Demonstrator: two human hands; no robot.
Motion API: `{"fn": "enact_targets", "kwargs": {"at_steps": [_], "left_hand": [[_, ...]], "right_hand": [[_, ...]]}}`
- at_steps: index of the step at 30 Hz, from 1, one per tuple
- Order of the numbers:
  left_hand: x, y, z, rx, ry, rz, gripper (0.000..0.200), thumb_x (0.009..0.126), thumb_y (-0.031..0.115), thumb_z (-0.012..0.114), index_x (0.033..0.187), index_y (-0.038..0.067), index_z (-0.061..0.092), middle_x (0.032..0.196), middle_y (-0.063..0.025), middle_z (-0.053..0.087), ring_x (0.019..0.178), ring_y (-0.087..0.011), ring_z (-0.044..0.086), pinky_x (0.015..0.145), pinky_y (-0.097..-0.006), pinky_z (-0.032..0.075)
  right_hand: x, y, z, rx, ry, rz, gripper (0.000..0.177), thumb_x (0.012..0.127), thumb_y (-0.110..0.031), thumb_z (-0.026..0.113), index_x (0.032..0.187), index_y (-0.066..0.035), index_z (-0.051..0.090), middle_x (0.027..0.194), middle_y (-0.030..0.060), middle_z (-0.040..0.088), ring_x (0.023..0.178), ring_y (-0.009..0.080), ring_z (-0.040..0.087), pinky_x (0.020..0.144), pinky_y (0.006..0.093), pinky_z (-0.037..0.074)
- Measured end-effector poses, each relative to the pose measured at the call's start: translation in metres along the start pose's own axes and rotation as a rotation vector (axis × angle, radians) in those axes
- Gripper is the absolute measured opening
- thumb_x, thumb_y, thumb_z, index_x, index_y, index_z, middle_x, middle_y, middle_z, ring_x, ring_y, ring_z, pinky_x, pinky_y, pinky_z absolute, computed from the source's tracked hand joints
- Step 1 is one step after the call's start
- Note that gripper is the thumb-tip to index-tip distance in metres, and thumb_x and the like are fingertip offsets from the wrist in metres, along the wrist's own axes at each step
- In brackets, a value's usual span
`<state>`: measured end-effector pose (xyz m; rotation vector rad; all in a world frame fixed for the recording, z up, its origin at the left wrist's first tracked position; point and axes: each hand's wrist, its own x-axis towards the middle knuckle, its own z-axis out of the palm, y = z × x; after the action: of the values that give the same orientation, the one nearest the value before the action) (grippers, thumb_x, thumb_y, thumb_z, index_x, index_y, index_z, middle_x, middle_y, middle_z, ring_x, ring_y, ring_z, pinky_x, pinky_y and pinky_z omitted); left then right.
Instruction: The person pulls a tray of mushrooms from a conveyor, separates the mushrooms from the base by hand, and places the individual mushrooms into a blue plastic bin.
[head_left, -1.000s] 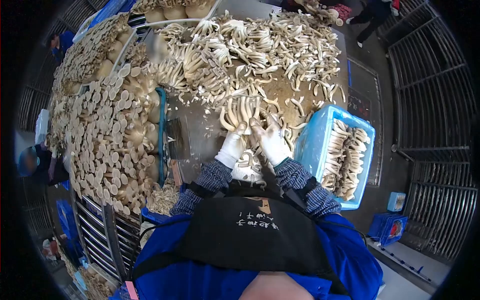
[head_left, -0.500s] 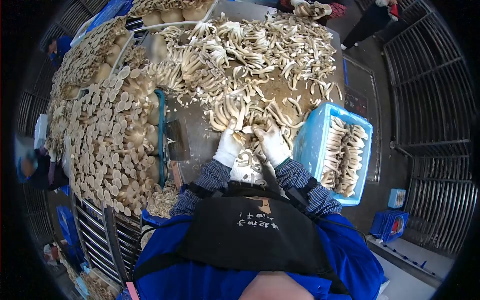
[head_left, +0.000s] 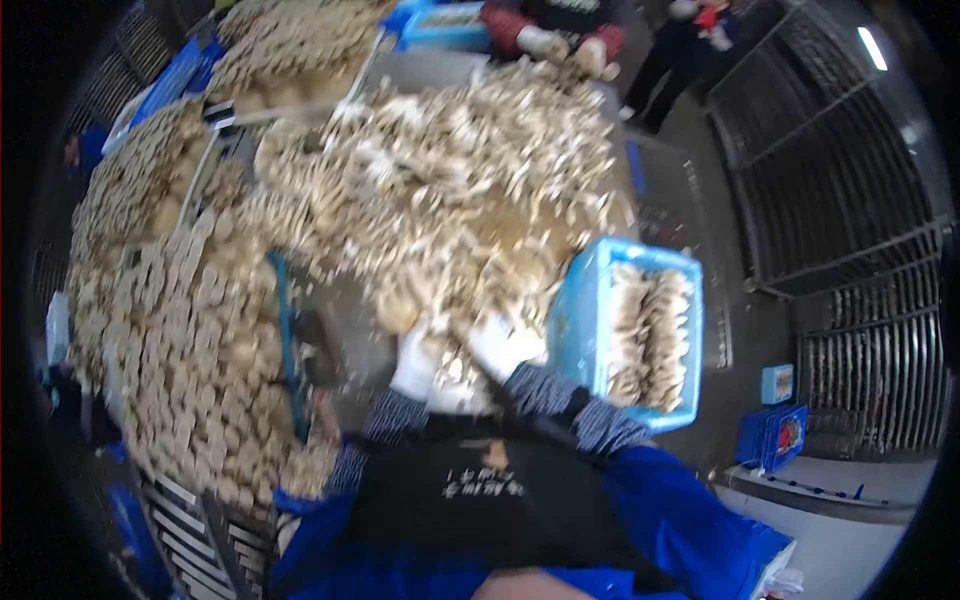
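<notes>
Reaching forward in the head view on inward-slanting forearms (head_left: 548, 392), with white-gloved left hand (head_left: 413, 366) and right hand (head_left: 505, 346) close together at the near side of the table (head_left: 352, 308). Too blurred to judge either's spread or grip; cannot tell. Touching or just above loose mushrooms (head_left: 440, 275), unclear which, spread to the far side. Showing, on the right, a blue box (head_left: 573, 330) packed with mushroom rows (head_left: 648, 335), and a co-worker (head_left: 570, 15) cropped at the far edge.

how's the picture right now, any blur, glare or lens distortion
Head view: motion blur smears the loose mushrooms, left hand and right hand; head view: a lamp glares at upper right; head view: fisheye distortion warps the racks, corners black.
</notes>
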<state>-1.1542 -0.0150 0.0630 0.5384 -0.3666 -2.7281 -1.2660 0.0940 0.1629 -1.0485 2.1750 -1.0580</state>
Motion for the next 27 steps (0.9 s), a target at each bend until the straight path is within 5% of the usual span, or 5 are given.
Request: {"fn": "enact_targets", "kwargs": {"at_steps": [1,4,8,16,27], "left_hand": [[-0.002,0.008,0.016,0.055,-0.039,-0.012,0.046,0.098,0.028,0.056,0.132,-0.004,0.052,0.12,-0.0134,0.064,0.108,-0.0229,0.063,0.095,-0.0353,0.051],[-0.017,0.017,0.038,0.141,-0.032,-0.051,0.049,0.097,0.025,0.057,0.138,-0.001,0.046,0.125,-0.0123,0.062,0.113,-0.0233,0.061,0.095,-0.0358,0.052],[0.014,-0.001,-0.007,0.317,0.22,0.221,0.063,0.087,-0.007,0.062,0.145,0.009,0.042,0.124,-0.0057,0.062,0.102,-0.021,0.063,0.093,-0.0328,0.052],[0.019,0.039,-0.009,0.129,0.031,0.091,0.046,0.094,0.029,0.063,0.127,-0.001,0.056,0.129,-0.0138,0.061,0.115,-0.0262,0.059,0.102,-0.0404,0.047],[0.041,0.002,-0.053,-0.101,-0.071,-0.048,0.033,0.093,0.012,0.063,0.124,0.004,0.058,0.122,-0.0095,0.065,0.11,-0.0231,0.062,0.095,-0.0418,0.05]], "right_hand": [[0.003,-0.025,-0.014,-0.022,-0.116,0.301,0.046,0.092,-0.039,0.055,0.128,-0.011,0.06,0.131,0.0173,0.059,0.131,0.0295,0.047,0.11,0.0411,0.036],[0.026,0.041,0.03,0.534,0.036,0.294,0.036,0.088,-0.016,0.067,0.121,-0.002,0.062,0.085,0.0157,0.07,0.077,0.022,0.071,0.071,0.0332,0.055],[0.042,0.058,0.032,0.114,-0.088,0.206,0.035,0.09,-0.028,0.065,0.114,-0.002,0.067,0.094,0.0251,0.07,0.089,0.0342,0.069,0.08,0.0397,0.054],[0.075,0.116,-0.015,-0.817,0.394,-0.084,0.064,0.087,-0.042,0.063,0.134,-0.001,0.048,0.127,0.0274,0.056,0.115,0.0408,0.057,0.097,0.0486,0.044],[0.054,0.083,-0.009,0.009,0.194,0.284,0.049,0.091,-0.041,0.06,0.118,0.0,0.059,0.105,0.0283,0.066,0.102,0.0429,0.063,0.088,0.048,0.05]]}}
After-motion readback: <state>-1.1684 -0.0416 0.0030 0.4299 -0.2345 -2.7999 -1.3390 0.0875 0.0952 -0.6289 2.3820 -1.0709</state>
